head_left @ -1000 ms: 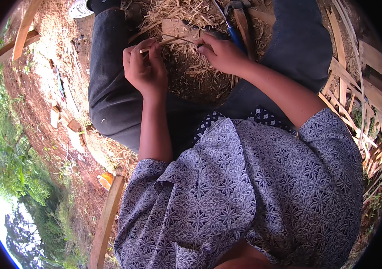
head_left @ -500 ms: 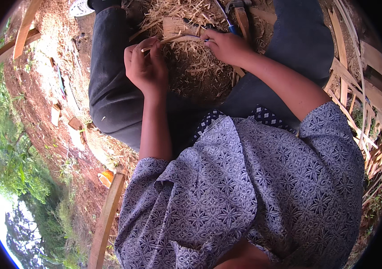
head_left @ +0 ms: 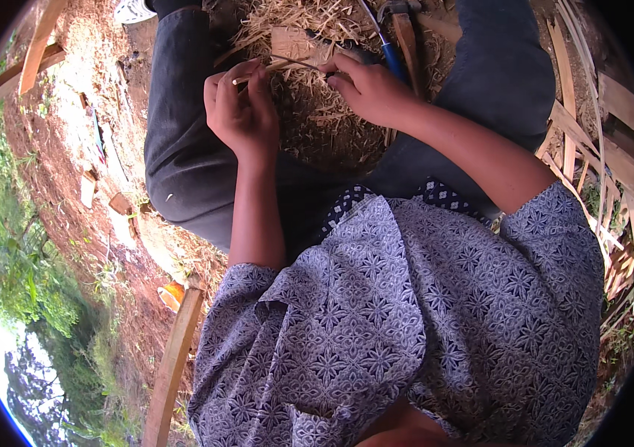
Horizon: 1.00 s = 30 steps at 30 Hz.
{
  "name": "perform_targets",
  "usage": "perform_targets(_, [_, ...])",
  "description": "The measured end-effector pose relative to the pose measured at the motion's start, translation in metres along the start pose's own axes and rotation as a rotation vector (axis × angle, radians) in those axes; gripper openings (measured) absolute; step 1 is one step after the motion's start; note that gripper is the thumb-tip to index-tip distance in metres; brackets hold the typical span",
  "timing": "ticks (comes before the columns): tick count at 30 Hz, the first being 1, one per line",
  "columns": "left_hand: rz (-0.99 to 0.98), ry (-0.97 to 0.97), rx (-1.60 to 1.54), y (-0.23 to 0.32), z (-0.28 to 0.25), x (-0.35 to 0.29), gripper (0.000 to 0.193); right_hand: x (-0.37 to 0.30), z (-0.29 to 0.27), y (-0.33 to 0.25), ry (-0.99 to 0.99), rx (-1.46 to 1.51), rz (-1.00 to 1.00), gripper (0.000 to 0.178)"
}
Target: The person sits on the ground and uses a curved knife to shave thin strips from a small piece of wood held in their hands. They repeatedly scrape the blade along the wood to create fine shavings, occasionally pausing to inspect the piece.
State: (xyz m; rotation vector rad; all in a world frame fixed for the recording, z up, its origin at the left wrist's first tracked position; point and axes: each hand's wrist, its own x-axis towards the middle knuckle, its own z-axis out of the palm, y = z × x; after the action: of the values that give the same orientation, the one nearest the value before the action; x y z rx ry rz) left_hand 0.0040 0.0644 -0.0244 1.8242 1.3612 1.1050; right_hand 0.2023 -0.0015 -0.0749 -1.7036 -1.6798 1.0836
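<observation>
My left hand (head_left: 241,108) is closed in a pinch round a thin wooden stick (head_left: 281,65), whose pale cut end pokes out beside the fingers. From the curled fingers of my right hand (head_left: 370,91) a narrow dark knife blade (head_left: 298,62) reaches left to the stick. The knife's handle is mostly hidden in that hand. Just beyond lies a wood block (head_left: 289,39) among heaped shavings (head_left: 332,18). Right of it, near my right hand, are a blue-handled tool (head_left: 393,61) with a metal shaft and a hammer (head_left: 404,37) with a wooden handle.
My dark-trousered legs (head_left: 183,127) frame the work spot on both sides. Split wood strips (head_left: 618,167) are piled at the right. A wooden post (head_left: 175,365) stands at lower left, near an orange object (head_left: 171,296). Wood scraps (head_left: 88,188) lie on reddish ground.
The blade has slid left along the stick toward my left hand, and my right hand has shifted slightly left. More of the blue tool handle shows. My left hand has barely moved.
</observation>
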Motion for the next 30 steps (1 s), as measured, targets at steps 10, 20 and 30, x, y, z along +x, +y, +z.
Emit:
perform_targets(10, [0.01,0.002,-0.015,-0.005,0.002,0.002,0.011,0.005,-0.004,0.041,-0.129,-0.067,0.177,0.031])
perform_targets(20, [-0.717,0.03,-0.801,-0.02,-0.014,0.016,0.036,0.008,-0.064,-0.013,-0.182,0.472,0.391,0.051])
perform_targets(30, [-0.561,-0.097,-0.589,0.084,-0.014,0.018,0.047,-0.049,-0.091,-0.092,-0.217,0.936,0.19,0.033])
